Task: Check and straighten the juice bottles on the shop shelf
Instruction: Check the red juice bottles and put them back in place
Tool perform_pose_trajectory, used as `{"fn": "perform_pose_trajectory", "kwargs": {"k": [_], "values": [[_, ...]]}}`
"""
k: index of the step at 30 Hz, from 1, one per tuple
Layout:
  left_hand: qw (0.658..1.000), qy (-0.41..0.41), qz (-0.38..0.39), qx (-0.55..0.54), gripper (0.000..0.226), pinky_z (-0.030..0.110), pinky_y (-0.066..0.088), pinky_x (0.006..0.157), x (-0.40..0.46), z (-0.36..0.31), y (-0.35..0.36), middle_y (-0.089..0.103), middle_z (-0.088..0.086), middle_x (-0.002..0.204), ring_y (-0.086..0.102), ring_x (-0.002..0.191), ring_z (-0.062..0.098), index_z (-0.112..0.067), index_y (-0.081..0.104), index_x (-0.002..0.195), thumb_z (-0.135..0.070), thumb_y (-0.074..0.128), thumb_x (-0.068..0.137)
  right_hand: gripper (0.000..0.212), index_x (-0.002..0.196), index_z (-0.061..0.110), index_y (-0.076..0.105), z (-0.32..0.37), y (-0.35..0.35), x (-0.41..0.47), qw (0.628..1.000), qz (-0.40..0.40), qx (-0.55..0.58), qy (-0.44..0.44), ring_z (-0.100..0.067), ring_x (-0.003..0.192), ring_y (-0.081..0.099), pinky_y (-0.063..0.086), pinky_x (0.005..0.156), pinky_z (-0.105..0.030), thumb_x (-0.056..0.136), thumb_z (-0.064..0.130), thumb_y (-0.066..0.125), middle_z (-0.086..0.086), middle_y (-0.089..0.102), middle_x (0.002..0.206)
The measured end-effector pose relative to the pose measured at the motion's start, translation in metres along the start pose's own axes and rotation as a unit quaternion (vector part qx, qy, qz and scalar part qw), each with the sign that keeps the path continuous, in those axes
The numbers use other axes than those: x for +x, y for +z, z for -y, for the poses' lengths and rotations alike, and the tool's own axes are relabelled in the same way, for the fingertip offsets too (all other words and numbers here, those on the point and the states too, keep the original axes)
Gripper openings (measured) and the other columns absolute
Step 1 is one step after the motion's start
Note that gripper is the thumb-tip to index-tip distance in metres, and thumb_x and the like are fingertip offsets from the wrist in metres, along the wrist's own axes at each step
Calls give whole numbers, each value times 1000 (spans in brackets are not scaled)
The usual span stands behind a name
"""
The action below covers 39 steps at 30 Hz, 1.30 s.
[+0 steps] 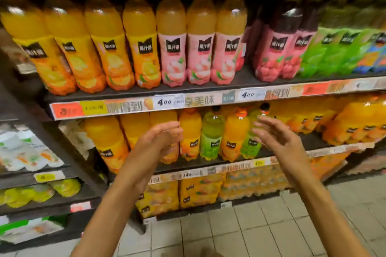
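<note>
Shelved juice bottles (pixel 211 135) stand between left hand (pixel 160 137) and right hand (pixel 277 137).

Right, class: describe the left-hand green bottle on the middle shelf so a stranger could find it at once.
Start at the middle shelf, under the price strip marked 400. Between the person's raised left hand and right hand stands a pale green plastic juice bottle with a dark cap. Orange bottles flank it on both sides.
</note>
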<state>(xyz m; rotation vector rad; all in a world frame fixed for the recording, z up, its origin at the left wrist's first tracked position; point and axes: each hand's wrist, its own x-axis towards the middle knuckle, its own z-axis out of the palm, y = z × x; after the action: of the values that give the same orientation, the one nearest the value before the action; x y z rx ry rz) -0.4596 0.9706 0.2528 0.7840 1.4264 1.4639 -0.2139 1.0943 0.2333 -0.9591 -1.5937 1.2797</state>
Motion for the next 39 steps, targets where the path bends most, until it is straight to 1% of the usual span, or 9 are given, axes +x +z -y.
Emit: {"fn": "perform_pose_trajectory", "kwargs": {"k": [6,13,16,22,26,28,31,34,39], "values": [[995,101,22,4,18,21,54,82,73,-73,49,74,-2,103,68,101,10,-19,64,106,-13,53,94,30,106,36,67,50,-31,96,989,-71,31,-129,-8,106,63,48,99,-38,77,30,69,11,70,109],[962,245,111,38,31,20,48,96,109,-107,127,66,0,117,61,112,7,-20,58,114,1,57,91,41,123,23,54,79,-58,151,960,-177,2,-219,2,112,55,45,88,-13,86,11,69,3,60,122],[943,295,127,82,38,17,41,102,126,-105,164,55,-4,129,50,123,3,-24,51,120,0,57,91,46,129,19,48,94,-64,171,944,-206,-59,-252,-3,115,52,45,85,-12,88,11,68,-6,53,128],[943,242,54,221,77,24,25,107,183,-82,222,26,4,152,27,138,13,-15,20,148,-17,67,87,42,119,6,56,105,-63,205,932,-180,-220,-223,-23,91,52,42,76,-28,87,29,69,-18,60,101],[958,193,60,204,71,39,41,105,204,-65,230,50,8,135,49,124,22,-11,35,138,-17,75,81,39,106,1,61,103,-64,209,935,-187,-226,-201,-19,85,45,34,66,-17,84,32,72,-18,56,92],[961,191,61,191,59,44,47,98,206,-59,231,59,6,124,56,114,21,-12,44,127,-18,77,79,39,102,-1,62,105,-64,209,937,-187,-218,-201,-19,83,44,35,67,-24,83,31,73,-13,53,86],[964,208,58,157,49,33,54,88,200,-57,229,67,-2,108,64,98,11,-19,53,115,-15,81,74,34,103,1,64,106,-66,205,947,-170,-175,-209,-21,83,44,38,70,-30,82,26,74,-13,54,85],[961,233,86,124,42,14,53,68,183,-60,218,69,-15,89,67,80,-4,-29,57,105,-13,81,73,28,100,6,63,112,-68,195,958,-150,-106,-219,-14,82,44,40,70,-23,83,25,73,-3,52,87],[955,214,195,69,30,9,50,66,143,-63,187,74,-18,89,68,82,-4,-32,64,98,-13,76,78,28,107,13,60,119,-58,178,978,-46,28,-202,-9,87,57,47,79,-24,83,26,66,1,62,94]]}}
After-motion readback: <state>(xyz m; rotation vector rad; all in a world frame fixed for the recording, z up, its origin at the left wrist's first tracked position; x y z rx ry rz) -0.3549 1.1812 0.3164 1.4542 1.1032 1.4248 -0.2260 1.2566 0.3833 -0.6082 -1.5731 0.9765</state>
